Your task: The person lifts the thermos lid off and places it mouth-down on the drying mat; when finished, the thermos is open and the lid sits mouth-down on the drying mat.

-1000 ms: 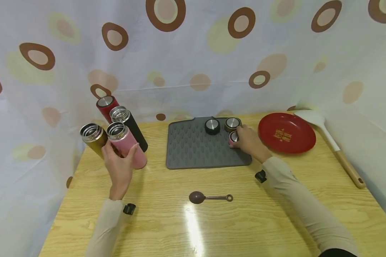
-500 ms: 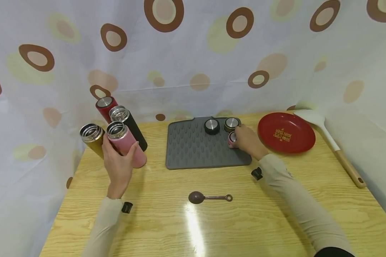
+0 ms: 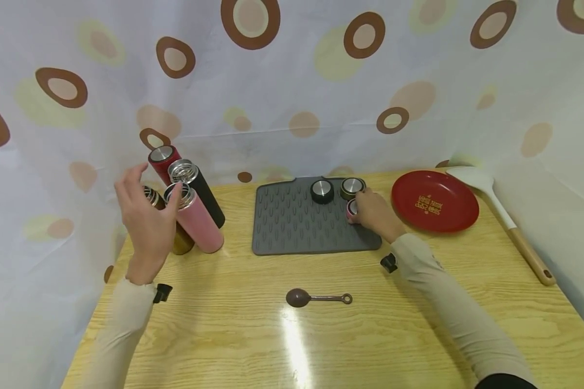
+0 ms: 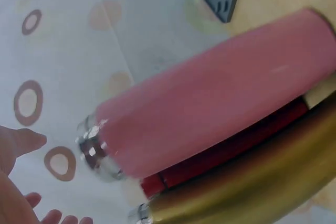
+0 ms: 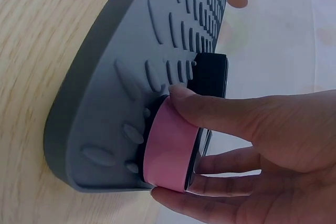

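Observation:
My left hand [image 3: 148, 229], fingers and thumb spread, is up beside the mouths of two lidless bottles, one pink [image 3: 203, 224] and one gold [image 3: 182, 241]. In the left wrist view its fingers hold nothing and lie apart from the pink bottle [image 4: 215, 98]. Behind these stand a lidless black bottle [image 3: 206, 197] and a red bottle [image 3: 163, 162] with its lid on. On the grey ridged mat [image 3: 292, 232], my right hand [image 3: 377, 213] grips a pink bottle lid [image 5: 170, 148] between thumb and fingers. A black lid [image 3: 322, 192] and a gold-edged lid [image 3: 352, 186] sit close by.
A red plate [image 3: 443, 216] with gold lettering lies right of the mat. Beside it, a white spatula [image 3: 496, 205] with a wooden handle rests along the right side. A brown spoon [image 3: 298, 298] lies in front of the mat. A patterned curtain [image 3: 282, 86] hangs behind.
My left hand has let go of the pink bottle and moved left and up. The gold bottle, tilted before, now stands beside the pink one. My right hand has stayed on the pink lid.

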### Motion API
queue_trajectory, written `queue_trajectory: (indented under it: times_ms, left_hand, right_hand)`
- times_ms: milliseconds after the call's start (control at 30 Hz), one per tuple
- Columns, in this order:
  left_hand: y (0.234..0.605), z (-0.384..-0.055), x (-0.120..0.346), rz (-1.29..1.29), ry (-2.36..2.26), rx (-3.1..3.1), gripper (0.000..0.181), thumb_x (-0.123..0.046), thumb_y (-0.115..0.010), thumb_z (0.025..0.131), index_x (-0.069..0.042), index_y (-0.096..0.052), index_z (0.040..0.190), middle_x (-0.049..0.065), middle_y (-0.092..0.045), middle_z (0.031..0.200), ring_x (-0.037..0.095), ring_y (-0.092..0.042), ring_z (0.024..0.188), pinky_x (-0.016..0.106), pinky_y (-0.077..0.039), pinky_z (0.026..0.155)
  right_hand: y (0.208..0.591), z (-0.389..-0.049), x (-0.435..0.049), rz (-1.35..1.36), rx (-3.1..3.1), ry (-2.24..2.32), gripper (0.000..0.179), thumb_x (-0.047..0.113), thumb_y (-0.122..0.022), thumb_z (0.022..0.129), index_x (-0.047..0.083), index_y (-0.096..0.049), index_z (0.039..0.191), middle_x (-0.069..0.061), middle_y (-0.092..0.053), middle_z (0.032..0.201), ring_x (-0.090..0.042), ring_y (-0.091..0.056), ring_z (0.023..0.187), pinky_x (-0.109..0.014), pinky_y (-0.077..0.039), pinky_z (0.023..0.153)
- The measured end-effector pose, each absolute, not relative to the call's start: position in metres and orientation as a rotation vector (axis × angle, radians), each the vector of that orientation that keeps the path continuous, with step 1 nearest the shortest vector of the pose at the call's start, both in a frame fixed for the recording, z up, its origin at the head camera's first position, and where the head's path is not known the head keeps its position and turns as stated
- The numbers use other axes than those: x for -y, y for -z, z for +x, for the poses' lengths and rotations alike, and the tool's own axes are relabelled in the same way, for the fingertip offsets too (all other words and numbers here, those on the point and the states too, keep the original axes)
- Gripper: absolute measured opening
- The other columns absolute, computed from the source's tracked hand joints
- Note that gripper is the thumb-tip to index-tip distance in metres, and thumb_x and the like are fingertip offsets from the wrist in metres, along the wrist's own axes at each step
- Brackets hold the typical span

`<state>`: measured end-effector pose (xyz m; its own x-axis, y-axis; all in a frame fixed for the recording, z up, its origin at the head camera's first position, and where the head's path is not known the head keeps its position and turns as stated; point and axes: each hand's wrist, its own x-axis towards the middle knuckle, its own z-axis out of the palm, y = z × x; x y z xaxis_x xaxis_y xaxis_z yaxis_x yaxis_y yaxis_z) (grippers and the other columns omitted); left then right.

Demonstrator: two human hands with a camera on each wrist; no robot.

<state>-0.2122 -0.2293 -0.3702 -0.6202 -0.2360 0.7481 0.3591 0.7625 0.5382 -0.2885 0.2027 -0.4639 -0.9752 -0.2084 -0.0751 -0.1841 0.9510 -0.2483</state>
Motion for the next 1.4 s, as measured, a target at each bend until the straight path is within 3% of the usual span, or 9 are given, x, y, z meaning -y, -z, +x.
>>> queue_trajectory:
  times_ms: [333,633,833,933,1167,1400]
  left_hand:
    - [0.304,-0.261,0.27,-0.115,0.895,2.368,0.06,-0.025,-0.073,0.097,-0.004,-0.051,0.148,0.023,-0.045,0.145,0.032,-0.045,0.128,0.032,-0.042,0.099]
    - [0.296,-0.31,0.308,-0.247,0.885,2.724,0.064,-0.021,-0.069,0.101,-0.003,-0.042,0.156,0.03,-0.04,0.153,0.051,-0.043,0.137,0.067,-0.042,0.108]
    - [0.304,-0.327,0.321,-0.411,0.847,3.01,0.071,-0.019,-0.072,0.099,-0.002,-0.037,0.157,0.034,-0.042,0.151,0.058,-0.043,0.134,0.075,-0.039,0.106]
    - [0.305,-0.333,0.323,-0.459,0.815,3.141,0.072,-0.014,-0.071,0.099,0.0,-0.032,0.158,0.037,-0.04,0.15,0.058,-0.043,0.132,0.073,-0.04,0.106]
    - [0.305,-0.345,0.324,-0.497,0.771,3.351,0.083,-0.003,-0.069,0.095,0.006,-0.018,0.16,0.041,-0.034,0.148,0.057,-0.048,0.124,0.052,-0.06,0.086]
    - [0.313,-0.353,0.325,-0.438,0.958,3.378,0.088,0.002,-0.066,0.095,0.008,-0.005,0.159,0.043,-0.025,0.15,0.061,-0.044,0.127,0.055,-0.061,0.087]
  right_hand:
    - [0.464,-0.29,-0.205,-0.312,-3.019,0.339,0.054,0.019,-0.089,0.084,-0.018,-0.063,0.114,-0.036,-0.062,0.115,-0.045,-0.068,0.098,-0.054,-0.057,0.087]
    - [0.463,-0.29,-0.203,-0.324,-3.014,0.344,0.057,0.021,-0.09,0.083,-0.017,-0.063,0.116,-0.035,-0.062,0.118,-0.044,-0.068,0.1,-0.054,-0.056,0.089]
    - [0.462,-0.29,-0.203,-0.323,-3.009,0.321,0.058,0.022,-0.09,0.083,-0.015,-0.062,0.117,-0.034,-0.062,0.119,-0.043,-0.068,0.102,-0.053,-0.056,0.089]
    - [0.461,-0.289,-0.202,-0.317,-3.0,0.311,0.058,0.022,-0.09,0.083,-0.016,-0.062,0.118,-0.034,-0.061,0.12,-0.043,-0.067,0.102,-0.053,-0.056,0.09]
    - [0.46,-0.286,-0.203,-0.309,-3.009,0.305,0.059,0.021,-0.09,0.084,-0.016,-0.061,0.118,-0.035,-0.061,0.119,-0.043,-0.068,0.101,-0.053,-0.056,0.089]
    - [0.459,-0.286,-0.203,-0.303,-3.01,0.334,0.058,0.021,-0.09,0.084,-0.016,-0.062,0.118,-0.034,-0.061,0.12,-0.043,-0.067,0.101,-0.053,-0.056,0.091]
